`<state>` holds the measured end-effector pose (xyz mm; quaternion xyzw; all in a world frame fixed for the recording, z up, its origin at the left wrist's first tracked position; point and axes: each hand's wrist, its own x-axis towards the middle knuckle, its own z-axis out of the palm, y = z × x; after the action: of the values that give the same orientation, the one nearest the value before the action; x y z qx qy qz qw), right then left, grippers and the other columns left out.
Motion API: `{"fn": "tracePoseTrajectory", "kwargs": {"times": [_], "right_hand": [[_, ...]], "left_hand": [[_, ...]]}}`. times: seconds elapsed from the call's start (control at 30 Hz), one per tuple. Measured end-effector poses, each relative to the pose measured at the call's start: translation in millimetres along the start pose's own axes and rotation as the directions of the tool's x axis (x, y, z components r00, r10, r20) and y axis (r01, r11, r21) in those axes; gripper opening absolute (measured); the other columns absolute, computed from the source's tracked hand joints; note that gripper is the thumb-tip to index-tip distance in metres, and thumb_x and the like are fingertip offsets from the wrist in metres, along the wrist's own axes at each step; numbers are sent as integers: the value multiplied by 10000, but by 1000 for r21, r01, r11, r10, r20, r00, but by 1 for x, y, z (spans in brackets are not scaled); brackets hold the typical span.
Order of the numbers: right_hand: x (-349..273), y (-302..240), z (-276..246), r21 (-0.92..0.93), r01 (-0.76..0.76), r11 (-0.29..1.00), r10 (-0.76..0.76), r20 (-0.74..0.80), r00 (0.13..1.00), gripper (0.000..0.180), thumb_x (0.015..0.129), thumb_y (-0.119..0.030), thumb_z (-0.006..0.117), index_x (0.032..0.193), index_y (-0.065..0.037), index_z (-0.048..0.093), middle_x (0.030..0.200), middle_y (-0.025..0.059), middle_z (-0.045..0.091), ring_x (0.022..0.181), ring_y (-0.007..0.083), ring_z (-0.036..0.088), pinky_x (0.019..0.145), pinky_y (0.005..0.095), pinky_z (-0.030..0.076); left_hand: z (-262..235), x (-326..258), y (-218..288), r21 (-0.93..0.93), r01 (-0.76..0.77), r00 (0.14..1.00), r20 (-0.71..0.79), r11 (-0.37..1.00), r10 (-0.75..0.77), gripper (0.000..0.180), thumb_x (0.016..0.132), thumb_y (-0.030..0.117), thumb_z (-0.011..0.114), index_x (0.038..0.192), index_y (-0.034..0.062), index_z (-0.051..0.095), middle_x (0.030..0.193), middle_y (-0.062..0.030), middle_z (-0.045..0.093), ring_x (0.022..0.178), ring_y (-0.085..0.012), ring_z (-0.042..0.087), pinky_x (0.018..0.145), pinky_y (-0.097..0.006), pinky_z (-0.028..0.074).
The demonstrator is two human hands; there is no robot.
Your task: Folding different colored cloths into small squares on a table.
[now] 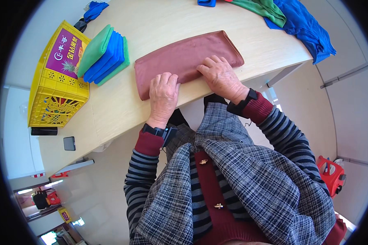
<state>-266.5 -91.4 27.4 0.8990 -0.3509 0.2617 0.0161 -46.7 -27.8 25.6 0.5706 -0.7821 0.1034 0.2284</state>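
From the yellow crate (57,92) and the stack of green and blue cloths (104,55) on my left, across to the folded reddish-brown cloth (184,55) lying along the table's (151,20) near edge — my left hand (163,96) and right hand (221,77) both press flat on it, fingers spread, gripping nothing.

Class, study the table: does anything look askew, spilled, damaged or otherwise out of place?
Mostly tidy. Both hands, left hand and right hand, press flat on the folded reddish-brown cloth. The loose blue cloth at the far corner is crumpled and hangs over the edge of the pale wooden table, unlike the neat stack of folded green and blue cloths.
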Motion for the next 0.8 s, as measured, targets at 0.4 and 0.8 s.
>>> {"fn": "tracePoseTrajectory", "kwargs": {"times": [0.4,0.8], "right_hand": [[26,-33,-3,99,-122,988,100,204,974,412,994,-307,581,1318,-54,604,1228,125,636,1191,299,565,1053,436,429],[-6,37,17,-353,-299,887,370,153,916,623,1064,-530,335,1548,-143,396,1606,96,361,1486,343,306,1218,510,226]], "left_hand": [[11,-1,0,-44,-59,998,-28,997,58,434,920,221,660,1298,13,618,1358,-167,586,1279,-339,538,1093,-463,412],[12,-19,-28,156,76,993,74,985,-88,530,1040,380,492,1467,67,490,1496,-162,494,1402,-338,434,1185,-494,288]]}}
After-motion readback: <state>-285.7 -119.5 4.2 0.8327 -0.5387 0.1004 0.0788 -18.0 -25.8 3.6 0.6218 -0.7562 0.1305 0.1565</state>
